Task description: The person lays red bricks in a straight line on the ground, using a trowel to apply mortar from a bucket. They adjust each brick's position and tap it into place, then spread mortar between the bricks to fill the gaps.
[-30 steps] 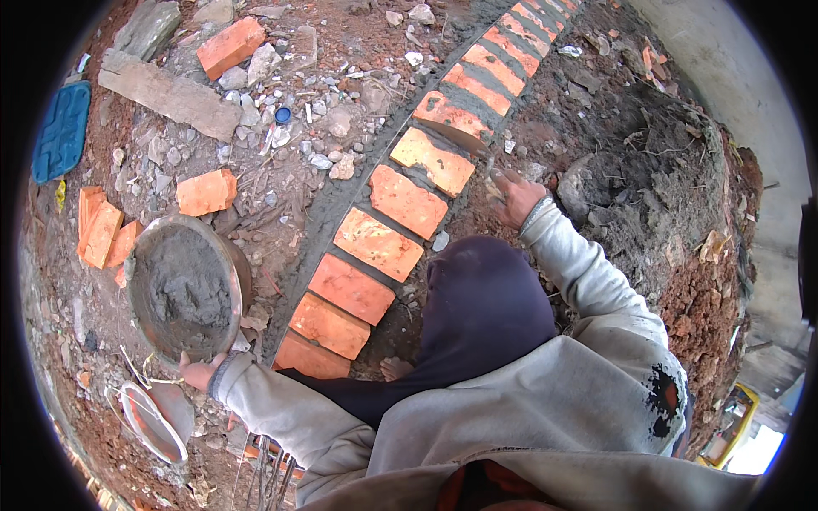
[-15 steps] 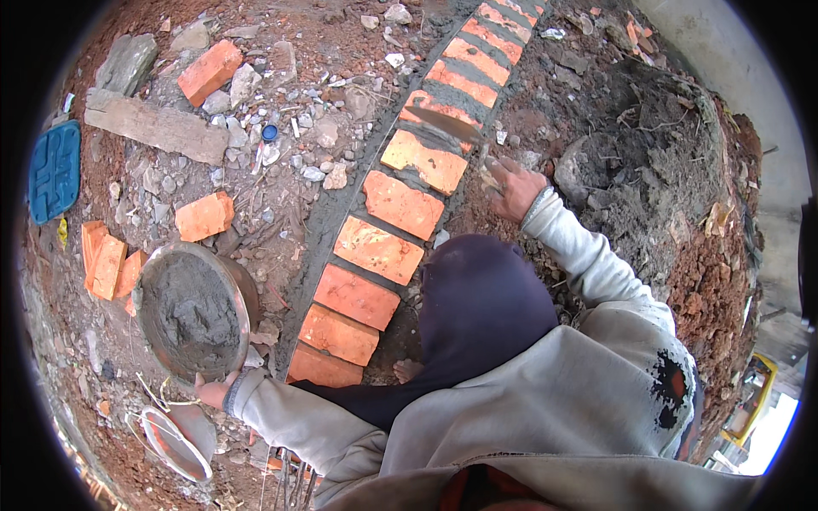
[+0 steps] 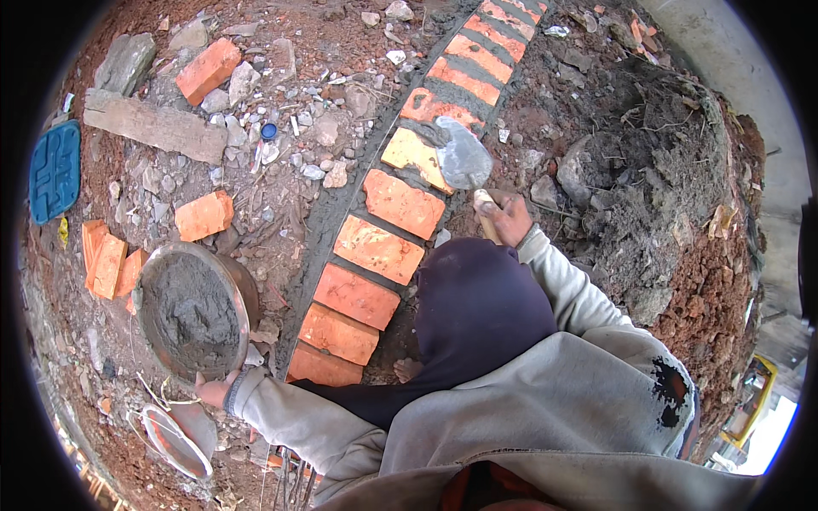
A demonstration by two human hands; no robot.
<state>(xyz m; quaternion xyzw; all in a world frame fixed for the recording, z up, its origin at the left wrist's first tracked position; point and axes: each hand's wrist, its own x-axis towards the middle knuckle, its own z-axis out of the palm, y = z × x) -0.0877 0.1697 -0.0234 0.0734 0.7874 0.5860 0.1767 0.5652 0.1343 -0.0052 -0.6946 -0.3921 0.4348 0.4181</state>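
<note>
My right hand [image 3: 509, 218] is closed round the light handle of a pointing trowel [image 3: 465, 157]. Its grey blade lies over a brick in the row, with a dab of wet mortar [image 3: 426, 132] at the blade's left edge. My left hand [image 3: 213, 389] grips the near rim of a round bucket [image 3: 247, 294], which holds grey mortar [image 3: 194, 315]. A curving row of orange bricks [image 3: 378, 249] runs from near centre to the far right, with mortar in several gaps. Closest to me, the bricks [image 3: 339, 335] sit close together.
Loose bricks [image 3: 107, 266] and one brick [image 3: 204, 216] lie left of the row. Beyond them are a wooden plank [image 3: 156, 126], a blue plastic lid [image 3: 54, 172] and stones. A white container [image 3: 183, 439] stands near the bucket. Dug soil [image 3: 648, 187] rises at right beside a concrete wall [image 3: 733, 60].
My right hand has drawn the trowel nearer and turned it, so the blade's flat face shows now. Wet mortar shows beside it on the bricks. My left hand stays at the bucket's rim.
</note>
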